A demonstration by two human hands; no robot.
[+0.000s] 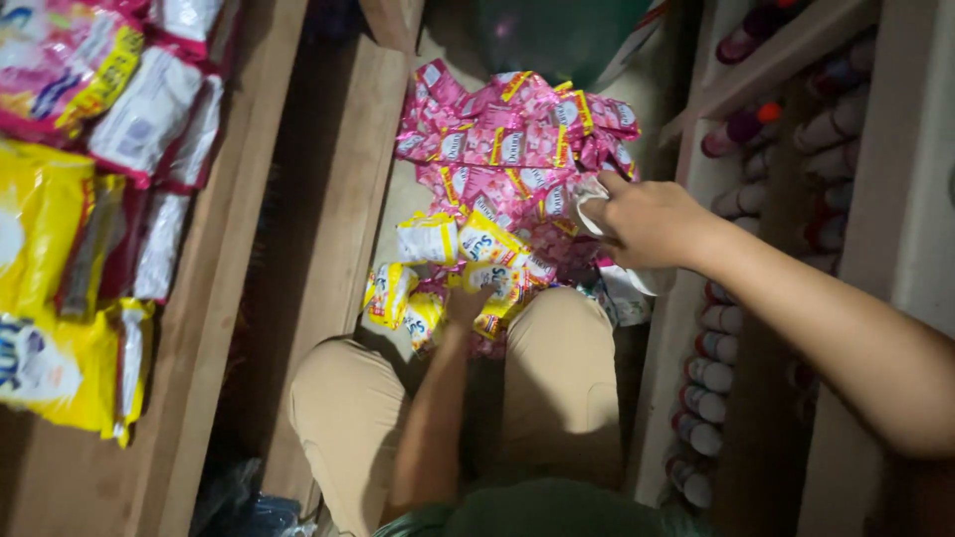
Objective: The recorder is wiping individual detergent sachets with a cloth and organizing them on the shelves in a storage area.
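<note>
While a person crouches over a heap of small sachets on the floor between wooden shelves, the right hand (645,221) is closed around a white sachet strip (625,278) at the right edge of the pile, fingers curled tight on its upper end so the rest hangs down toward the knee. The left hand (468,303) reaches down between the knees (557,358) into the yellow sachets (458,261) at the near edge of the pile; whether it has a hold on one cannot be told, since the packets cover the fingers. Pink sachets (512,134) make up the far half of the heap, spread up toward a dark green container (557,30) at the top. Larger yellow packets (45,298) and white-and-red packets (149,119) line the wooden shelf (249,229) on the left; rows of capped bottles (711,368) fill the shelf on the right.

Judging from the layout, clean handling here would mean lifting the white strip straight up and clear, as it appears to overlap the pink packets beside it, while the lower hand steadies the yellow ones so the loose pile does not slide. Keeping colours in separate clusters looks like the sensible way to work.
</note>
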